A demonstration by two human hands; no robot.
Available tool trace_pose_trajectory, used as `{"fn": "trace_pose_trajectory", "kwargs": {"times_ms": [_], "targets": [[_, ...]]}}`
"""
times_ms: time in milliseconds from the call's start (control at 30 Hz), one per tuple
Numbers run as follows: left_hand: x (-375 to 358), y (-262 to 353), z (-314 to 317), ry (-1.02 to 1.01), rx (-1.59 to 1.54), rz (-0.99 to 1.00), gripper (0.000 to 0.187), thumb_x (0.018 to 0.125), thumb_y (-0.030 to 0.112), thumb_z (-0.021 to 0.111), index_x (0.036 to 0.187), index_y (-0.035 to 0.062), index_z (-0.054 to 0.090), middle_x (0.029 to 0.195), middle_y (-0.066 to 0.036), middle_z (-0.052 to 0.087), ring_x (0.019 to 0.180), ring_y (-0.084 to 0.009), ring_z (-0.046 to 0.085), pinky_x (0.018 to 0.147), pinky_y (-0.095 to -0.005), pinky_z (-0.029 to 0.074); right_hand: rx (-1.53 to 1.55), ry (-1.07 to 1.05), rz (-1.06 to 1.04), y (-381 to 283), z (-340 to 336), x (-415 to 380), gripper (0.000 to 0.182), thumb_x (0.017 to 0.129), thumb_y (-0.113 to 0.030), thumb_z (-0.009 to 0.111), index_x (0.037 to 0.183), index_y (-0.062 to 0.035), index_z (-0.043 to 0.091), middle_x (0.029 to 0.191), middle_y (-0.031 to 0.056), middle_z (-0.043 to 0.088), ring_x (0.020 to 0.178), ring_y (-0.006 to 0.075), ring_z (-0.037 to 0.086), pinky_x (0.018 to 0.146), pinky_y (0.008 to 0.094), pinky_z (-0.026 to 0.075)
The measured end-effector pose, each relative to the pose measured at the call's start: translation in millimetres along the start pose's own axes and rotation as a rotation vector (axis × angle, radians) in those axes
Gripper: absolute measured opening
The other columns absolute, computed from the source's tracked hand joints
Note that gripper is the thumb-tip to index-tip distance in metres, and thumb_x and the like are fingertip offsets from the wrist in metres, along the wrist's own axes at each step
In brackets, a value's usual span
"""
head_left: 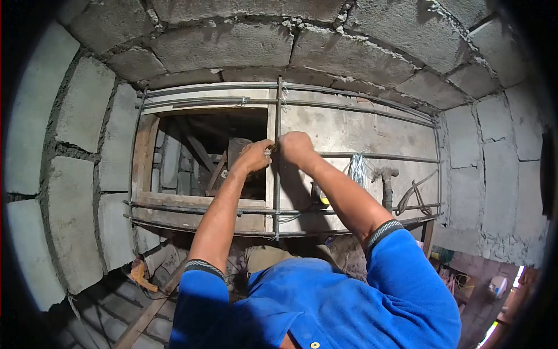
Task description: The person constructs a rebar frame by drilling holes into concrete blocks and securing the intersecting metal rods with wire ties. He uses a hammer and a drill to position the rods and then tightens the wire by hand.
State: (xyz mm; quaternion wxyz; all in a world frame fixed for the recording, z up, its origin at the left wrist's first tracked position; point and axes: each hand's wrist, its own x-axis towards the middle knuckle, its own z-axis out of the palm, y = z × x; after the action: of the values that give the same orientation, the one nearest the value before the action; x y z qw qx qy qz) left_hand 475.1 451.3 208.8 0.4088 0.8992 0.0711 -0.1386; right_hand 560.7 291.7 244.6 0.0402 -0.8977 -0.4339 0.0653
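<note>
My left hand (254,157) is closed at the end of a horizontal steel rebar (360,155), with the fingertips close to where it meets an upright-running rebar (277,192). Just across that crossing, my right hand (296,149) is curled into a fist; whatever its fingers grip is hidden. A bundle of tie wire (358,168) lies over the horizontal rebar, right of my right forearm. Partly behind that forearm is a dark and yellow tape measure (319,195). A hammer (386,181) and a pair of pincers (416,196) rest farther right.
Beneath the rebar grid lies a board (331,125), with a wood-framed opening (145,154) at left. Block walls (221,49) enclose the back and sides. An orange-yellow power tool (141,273) is at lower left, near a slanting timber (148,317).
</note>
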Motion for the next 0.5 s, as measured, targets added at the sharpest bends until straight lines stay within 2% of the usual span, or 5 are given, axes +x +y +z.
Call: {"fn": "trace_pose_trajectory", "kwargs": {"times_ms": [133, 267, 333, 400, 500], "targets": [[-3.1, -2.2, 0.3, 0.023, 0.013, -0.027, 0.046, 0.079, 0.015, 0.071, 0.124, 0.01, 0.064, 0.12, -0.017, 0.068, 0.117, -0.037, 0.061, 0.1, -0.0453, 0.048, 0.034, 0.0, -0.092, -6.1, -5.5, -1.9, 0.013, 0.077, -0.015, 0.062, 0.076, -0.0084, 0.074, 0.076, 0.0164, 0.071, 0.073, 0.0351, 0.07, 0.066, 0.0453, 0.056], [-5.7, 10.4, -8.7, -0.025, -0.028, -0.081, 0.053, 0.075, 0.022, 0.08, 0.124, 0.01, 0.064, 0.118, -0.019, 0.068, 0.114, -0.0356, 0.063, 0.097, -0.0438, 0.049, 0.181, -0.19, -0.135, 37.1, -6.4, 12.1, 0.013, 0.075, -0.015, 0.064, 0.078, -0.0048, 0.072, 0.081, 0.0208, 0.07, 0.08, 0.0391, 0.069, 0.073, 0.0472, 0.055], [-3.6, 7.6, -9.0, -0.065, -0.002, -0.068, 0.058, 0.074, 0.023, 0.082, 0.127, 0.0119, 0.063, 0.117, -0.019, 0.069, 0.114, -0.0351, 0.064, 0.097, -0.0436, 0.049, 0.236, -0.246, -0.143, 48.5, -13.6, 13.3, 0.014, 0.074, -0.017, 0.066, 0.08, -0.0055, 0.073, 0.082, 0.0216, 0.069, 0.078, 0.0407, 0.067, 0.071, 0.0463, 0.053], [-4.8, 5.7, -12.2, -0.083, -0.015, -0.031, 0.054, 0.075, 0.026, 0.08, 0.125, 0.0121, 0.066, 0.115, -0.019, 0.07, 0.112, -0.0363, 0.064, 0.096, -0.0438, 0.049, 0.474, -0.392, -0.104, 58.4, -15.6, 18.2, 0.017, 0.076, -0.021, 0.068, 0.082, -0.0058, 0.073, 0.081, 0.021, 0.069, 0.075, 0.0405, 0.065, 0.068, 0.0447, 0.051], [-6.6, 8.6, -16.1, -0.064, -0.006, 0.071, 0.036, 0.084, 0.031, 0.075, 0.111, 0.0076, 0.072, 0.109, -0.021, 0.07, 0.105, -0.0375, 0.066, 0.089, -0.0433, 0.05, 0.562, -0.414, -0.093, 69.2, -4.2, 25.7, 0.021, 0.078, -0.024, 0.068, 0.087, -0.0053, 0.074, 0.082, 0.0212, 0.069, 0.073, 0.0395, 0.064, 0.067, 0.0425, 0.05]]}}
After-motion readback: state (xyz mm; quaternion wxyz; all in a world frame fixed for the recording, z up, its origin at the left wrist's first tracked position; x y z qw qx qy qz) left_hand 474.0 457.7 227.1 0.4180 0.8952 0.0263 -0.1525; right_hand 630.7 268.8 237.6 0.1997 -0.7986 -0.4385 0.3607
